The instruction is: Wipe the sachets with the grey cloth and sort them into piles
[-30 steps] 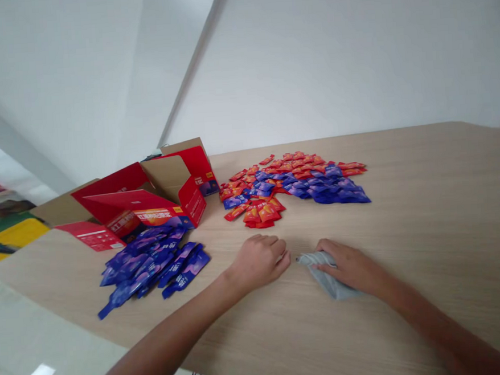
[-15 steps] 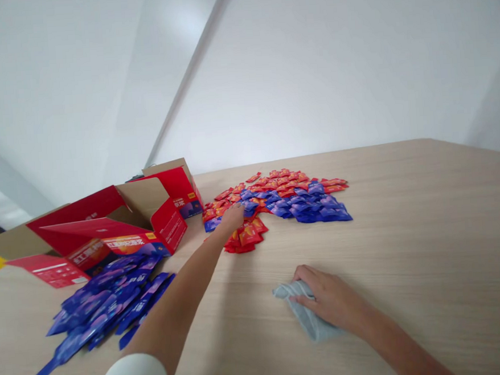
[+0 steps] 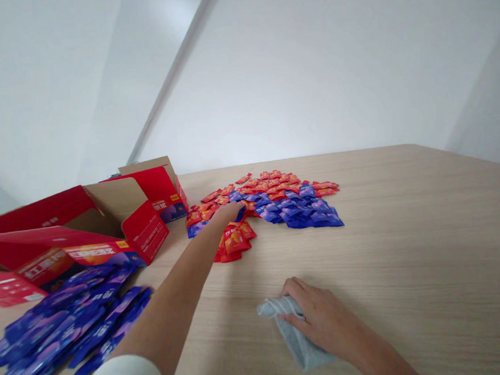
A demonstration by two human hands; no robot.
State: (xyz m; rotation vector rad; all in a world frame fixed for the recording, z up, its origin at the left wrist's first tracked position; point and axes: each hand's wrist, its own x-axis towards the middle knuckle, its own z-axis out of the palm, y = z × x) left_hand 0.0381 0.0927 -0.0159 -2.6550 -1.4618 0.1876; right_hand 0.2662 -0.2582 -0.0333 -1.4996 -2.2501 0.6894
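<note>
My left hand (image 3: 230, 212) reaches far forward into the pile of small sachets, its fingers closed on a blue sachet (image 3: 240, 214) that shows just under the fingertips. Part of that grip is hidden behind the hand. Red-orange sachets (image 3: 236, 240) lie fanned out just below it, and more blue sachets (image 3: 305, 209) overlap in rows to its right. Near the front of the table my right hand (image 3: 314, 314) is wrapped around a crumpled light grey cloth (image 3: 301, 344), which rests on the tabletop.
Open red cardboard boxes (image 3: 145, 229) stand along the left, flaps up. In front of them lies a heap of longer blue-purple pouches (image 3: 66, 320). A pale wood table (image 3: 390, 229) carries everything, with a white wall (image 3: 310, 74) behind it.
My left hand has gone from above the near table forward to the sachet pile and closed on a blue sachet. My right hand keeps the cloth. The view has shifted right.
</note>
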